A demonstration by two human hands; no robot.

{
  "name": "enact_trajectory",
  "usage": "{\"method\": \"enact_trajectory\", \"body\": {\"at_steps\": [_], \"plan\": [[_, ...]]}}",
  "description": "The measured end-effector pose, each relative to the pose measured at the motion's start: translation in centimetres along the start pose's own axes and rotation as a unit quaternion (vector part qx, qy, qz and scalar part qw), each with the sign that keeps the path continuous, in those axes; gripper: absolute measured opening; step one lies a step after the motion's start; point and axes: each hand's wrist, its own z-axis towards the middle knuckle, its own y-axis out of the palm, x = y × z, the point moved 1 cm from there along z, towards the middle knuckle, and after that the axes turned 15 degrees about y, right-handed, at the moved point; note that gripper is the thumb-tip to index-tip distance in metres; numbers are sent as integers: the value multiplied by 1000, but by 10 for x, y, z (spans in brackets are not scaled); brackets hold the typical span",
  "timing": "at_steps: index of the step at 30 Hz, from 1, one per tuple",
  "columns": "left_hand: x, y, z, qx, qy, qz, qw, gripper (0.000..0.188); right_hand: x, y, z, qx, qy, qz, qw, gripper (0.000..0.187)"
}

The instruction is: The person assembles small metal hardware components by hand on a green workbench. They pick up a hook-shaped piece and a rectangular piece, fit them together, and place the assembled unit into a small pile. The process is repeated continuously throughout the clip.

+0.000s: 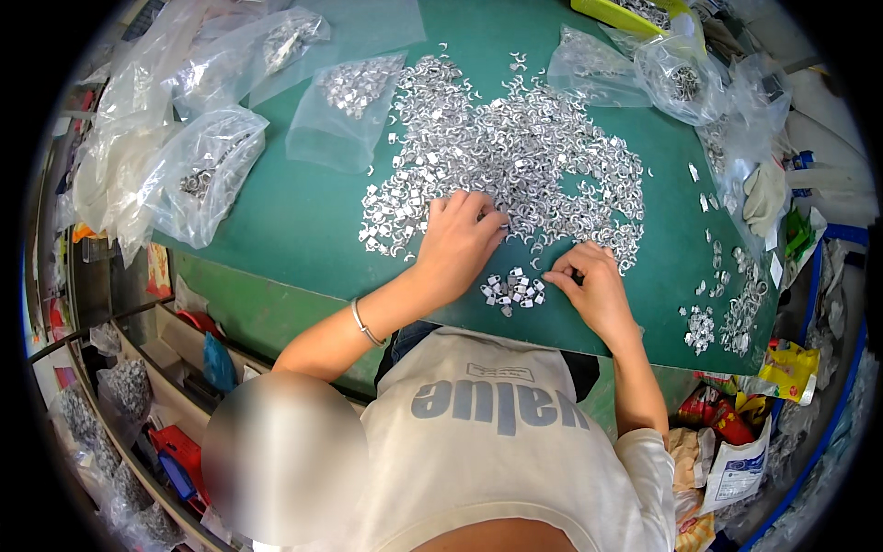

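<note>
A wide heap of small silvery metal pieces (515,138), many of them crescents and others like tiny padlocks, spreads over a green table (303,235). My left hand (463,237) rests at the heap's near edge with its fingers curled down among the pieces; the fingertips are partly hidden. To its right, my right hand (590,281) is closed, thumb and fingers bent toward each other at the near right edge of the heap. Whatever it pinches is too small to make out. Between my hands and nearer to me lies a little group of padlock-shaped pieces (513,291).
Clear plastic bags of metal parts (207,175) lie at the left, with another bag (681,81) at the far right. A yellow-green tray (614,13) stands at the back. Smaller piles (743,308) sit near the right edge. Beside the table are shelves and packages.
</note>
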Motion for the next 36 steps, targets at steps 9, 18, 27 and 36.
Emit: {"method": "enact_trajectory", "body": {"at_steps": [9,18,27,36], "plan": [[-15,-8,4,71,-48,41,996,23,-28,16,54,222,-145,34,964,14],[-17,-5,18,-12,-45,48,998,16,-29,21,78,220,-120,-103,963,7],[-23,-14,16,55,-45,35,997,15,-28,10,67,290,-65,-90,951,9],[-29,-13,9,17,-42,47,998,21,-27,19,82,265,-115,-67,955,10]]}}
